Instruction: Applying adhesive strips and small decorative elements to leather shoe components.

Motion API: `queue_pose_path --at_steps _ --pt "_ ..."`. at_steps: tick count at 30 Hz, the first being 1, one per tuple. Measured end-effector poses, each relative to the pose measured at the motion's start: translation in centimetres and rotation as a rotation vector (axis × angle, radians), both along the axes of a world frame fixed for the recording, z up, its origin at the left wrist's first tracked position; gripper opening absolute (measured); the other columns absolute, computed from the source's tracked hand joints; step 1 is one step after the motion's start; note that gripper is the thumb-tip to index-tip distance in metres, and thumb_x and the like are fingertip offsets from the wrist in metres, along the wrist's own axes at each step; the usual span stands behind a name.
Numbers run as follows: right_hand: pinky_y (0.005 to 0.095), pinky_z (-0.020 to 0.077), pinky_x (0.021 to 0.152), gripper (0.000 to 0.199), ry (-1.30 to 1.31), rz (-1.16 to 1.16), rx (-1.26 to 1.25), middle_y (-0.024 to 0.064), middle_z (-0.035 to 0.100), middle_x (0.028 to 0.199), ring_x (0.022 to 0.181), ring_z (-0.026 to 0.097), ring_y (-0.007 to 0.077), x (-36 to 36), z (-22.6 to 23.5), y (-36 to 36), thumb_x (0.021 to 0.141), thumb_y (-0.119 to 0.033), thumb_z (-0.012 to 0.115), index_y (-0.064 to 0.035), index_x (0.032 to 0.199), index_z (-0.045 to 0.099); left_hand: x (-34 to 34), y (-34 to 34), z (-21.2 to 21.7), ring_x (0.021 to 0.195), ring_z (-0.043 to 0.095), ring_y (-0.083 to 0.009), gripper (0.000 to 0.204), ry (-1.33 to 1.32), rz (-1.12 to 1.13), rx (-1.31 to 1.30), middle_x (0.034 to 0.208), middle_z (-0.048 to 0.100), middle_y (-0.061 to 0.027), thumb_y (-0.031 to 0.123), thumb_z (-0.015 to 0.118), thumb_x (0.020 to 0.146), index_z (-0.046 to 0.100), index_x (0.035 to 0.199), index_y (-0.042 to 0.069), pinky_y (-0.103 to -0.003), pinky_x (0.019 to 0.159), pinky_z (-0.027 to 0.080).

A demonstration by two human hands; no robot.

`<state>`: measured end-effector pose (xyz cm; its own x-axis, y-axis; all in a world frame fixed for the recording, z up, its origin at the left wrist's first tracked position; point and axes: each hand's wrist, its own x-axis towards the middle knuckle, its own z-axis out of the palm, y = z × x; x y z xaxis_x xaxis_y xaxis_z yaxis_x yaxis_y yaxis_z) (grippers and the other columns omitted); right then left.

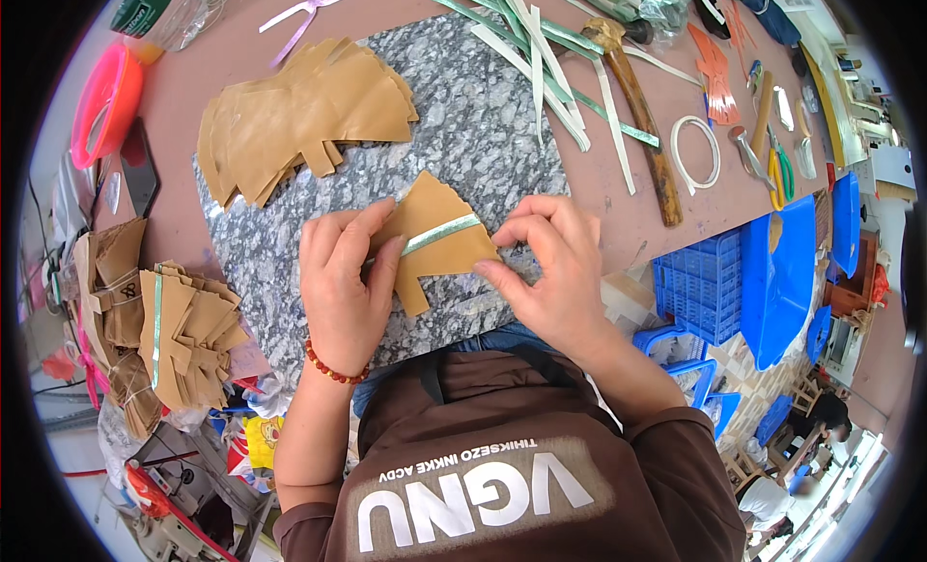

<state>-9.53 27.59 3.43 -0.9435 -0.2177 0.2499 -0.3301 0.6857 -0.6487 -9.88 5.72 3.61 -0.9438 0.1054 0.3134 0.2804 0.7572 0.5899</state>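
Note:
A tan leather-like piece [449, 258] with a jagged upper edge and a narrow tab lies over the grey speckled stone slab [488, 137]. Across it runs a shiny pale-green strip [440, 234]. My left hand [343, 272], a red bead bracelet at its wrist, pinches the piece's left side by the strip's end. At the right edge, my right hand [548, 277] grips the piece between thumb and fingers. Beyond my left hand, a fanned pile of similar tan pieces [309, 108] rests on the slab.
Green and white strips [541, 74] lie behind the slab, beside a wooden-handled hammer [647, 127]. Further right are a white tape coil [695, 152] and green-handled scissors [785, 166]. A pink bowl [108, 103] stands far left, above bundled tan pieces [188, 335]. Blue crates [700, 282] stand right.

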Motion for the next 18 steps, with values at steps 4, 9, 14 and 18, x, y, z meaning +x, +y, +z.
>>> queue_pose_path --at_steps 4,9,14,18 --pt "0.0381 0.0361 0.088 0.032 0.000 -0.026 -0.038 0.0025 0.059 0.105 0.099 0.056 0.0224 0.1 0.0 -0.3 0.067 -0.018 0.086 -0.0120 0.090 0.064 -0.2 0.0 0.0 0.084 0.055 -0.0261 0.030 0.004 -0.005 -0.023 0.090 0.060 -0.0081 0.001 0.075 0.076 0.071 0.106 0.005 -0.036 0.076 0.045" --pt "0.0386 0.0342 0.088 0.030 0.000 -0.030 -0.052 0.0014 0.059 0.104 0.098 0.057 0.0208 0.1 -0.2 -0.3 0.068 -0.019 0.084 -0.0122 0.089 0.064 -0.1 -0.1 0.3 0.085 0.057 -0.0245 0.025 -0.028 0.004 -0.040 0.090 0.061 -0.0079 0.000 0.075 0.079 0.072 0.103 0.005 -0.034 0.076 0.047" --pt "0.0382 0.0344 0.088 0.031 0.010 -0.030 -0.053 0.0007 0.059 0.101 0.098 0.058 0.0200 0.1 -0.3 -0.2 0.068 -0.020 0.085 -0.0120 0.089 0.064 -0.5 0.1 0.2 0.083 0.055 -0.0265 0.021 -0.013 0.013 0.025 0.089 0.060 -0.0075 0.002 0.075 0.077 0.071 0.098 0.006 -0.037 0.075 0.044" --pt "0.0379 0.0345 0.088 0.030 0.015 -0.030 -0.056 0.0003 0.060 0.099 0.097 0.058 0.0197 0.0 -0.3 -0.2 0.068 -0.020 0.085 -0.0118 0.088 0.063 -1.6 0.3 0.8 0.083 0.056 -0.0274 0.013 -0.114 -0.003 0.028 0.087 0.060 -0.0070 0.007 0.076 0.077 0.068 0.088 0.007 -0.038 0.077 0.042"
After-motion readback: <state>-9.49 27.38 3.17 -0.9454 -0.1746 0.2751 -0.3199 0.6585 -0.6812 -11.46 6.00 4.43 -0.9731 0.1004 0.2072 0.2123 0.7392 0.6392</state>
